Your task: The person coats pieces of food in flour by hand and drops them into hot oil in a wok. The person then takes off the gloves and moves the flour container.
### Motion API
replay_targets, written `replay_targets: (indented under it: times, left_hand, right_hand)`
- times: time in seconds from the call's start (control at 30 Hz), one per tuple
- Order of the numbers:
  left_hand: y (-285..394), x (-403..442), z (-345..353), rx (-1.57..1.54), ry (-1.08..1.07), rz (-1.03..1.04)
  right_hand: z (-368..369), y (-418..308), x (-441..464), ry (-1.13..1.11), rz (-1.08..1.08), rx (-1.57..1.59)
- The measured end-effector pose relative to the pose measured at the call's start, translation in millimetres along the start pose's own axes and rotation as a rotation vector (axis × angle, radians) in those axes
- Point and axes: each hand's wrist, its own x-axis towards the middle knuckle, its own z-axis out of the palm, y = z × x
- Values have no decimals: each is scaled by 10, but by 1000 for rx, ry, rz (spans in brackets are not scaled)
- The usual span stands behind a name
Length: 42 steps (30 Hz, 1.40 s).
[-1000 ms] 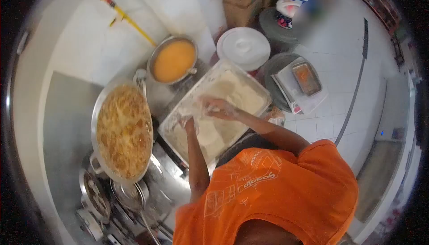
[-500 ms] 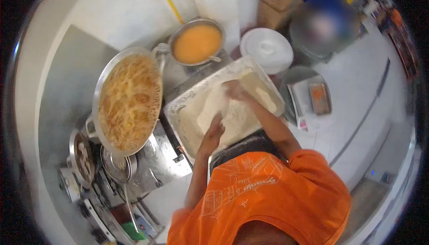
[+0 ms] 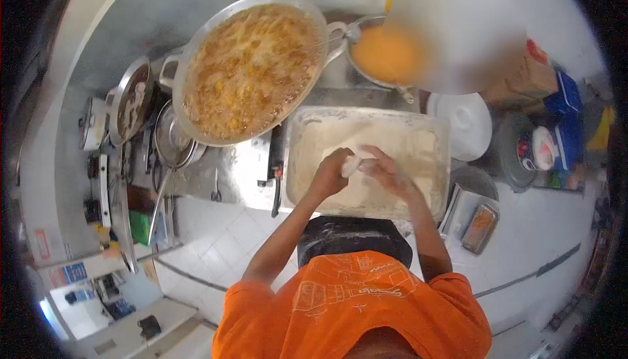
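My left hand (image 3: 331, 174) is closed round a pale, flour-coated piece (image 3: 352, 164) above a metal tray (image 3: 286, 162). Its kind cannot be made out. At the piece's right end, my right hand (image 3: 387, 170) has its fingers closed on it, slightly blurred and whitened with flour. A layer of flour (image 3: 392, 135) covers the tray's floor beneath both hands.
A large pan of bubbling oil (image 3: 252, 64) with frying pieces stands at the upper left of the tray. Behind is a bowl of orange liquid (image 3: 386, 51). A white lid (image 3: 461, 126) lies right, a strainer (image 3: 175, 138) left, and a box of orange food (image 3: 481, 227) lower right.
My hands were apart over the flour; now they are together at a flour-coated piece. The view has turned, and the tray now appears level.
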Motion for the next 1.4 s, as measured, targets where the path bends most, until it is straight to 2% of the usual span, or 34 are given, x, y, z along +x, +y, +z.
replay_targets:
  times: [0.07,0.1,0.17,0.2,0.3,0.33,0.43,0.47,0.57,0.6,0.63,0.7,0.73,0.8,0.87,0.93,0.97,1.03,1.1,1.17,1.2,1.3,1.4]
  left_hand:
    - [-139,-77,14,-220,63,-174]
    - [-207,-118,49,-380,108,-289]
    - [-220,-200,116,-810,81,-673]
    - [69,-206,38,-891,34,-759]
    - [7,-528,118,-306,165,175]
    - [13,-571,96,-680,3,11]
    - [221,-725,54,-1745,-298,-594]
    - [188,-852,64,-1779,-341,-650]
    - [135,-1304,166,-1789,-493,-618]
    - [63,-1495,233,-1703,-443,-678]
    - [-26,-1689,269,-1589,-478,-622]
    - [-58,-2114,294,-1340,-343,-588]
    - [-196,-2305,299,-1308,-344,-605]
    - [-568,-2679,308,-1237,-312,-617]
    - [-778,-3039,236,-1095,-236,-697]
    - [-880,-3250,115,-1027,-171,-732]
    - [-905,-3367,58,-1037,-137,-746]
    - [-972,-3495,-43,-1031,-84,-807]
    - [-973,-3547,-111,-1000,-38,-767]
    - [-881,-3514,-137,-971,22,-776]
    - [-833,-3483,-137,-956,53,-780]
    - [-727,-3449,-111,-922,47,-737]
    - [-518,-3281,-58,-784,35,-728]
  right_hand:
    - [-170,-33,22,-20,24,-288]
    - [-76,15,57,27,-157,-375]
    - [273,57,75,140,-526,-562]
    - [503,171,98,68,-558,-317]
    - [705,317,193,109,-646,-637]
    - [727,464,196,165,-614,-541]
    - [799,733,-20,370,-576,-199]
    - [856,810,-97,413,-519,-217]
    - [998,1130,-582,604,-305,-242]
    - [1097,1158,-792,684,-239,-234]
    - [1171,1271,-1025,760,-177,-231]
    - [1334,1717,-1528,858,-104,116]
    - [1457,1939,-1710,894,-90,294]
    - [1601,2632,-2242,1042,-70,-170]
    - [1738,3383,-2799,1116,-8,-340]
    - [1868,3618,-3157,1094,209,-421]
    - [1916,3645,-3310,1023,381,-566]
    - [1959,3718,-3476,962,517,-677]
    - [1845,3925,-3445,1021,429,-621]
    - [1516,4253,-3268,1145,229,440]
    - [1299,4437,-3139,1120,105,971]
    - [595,4875,-2724,1501,1044,373]
    - [150,5825,-2862,1387,-325,662]
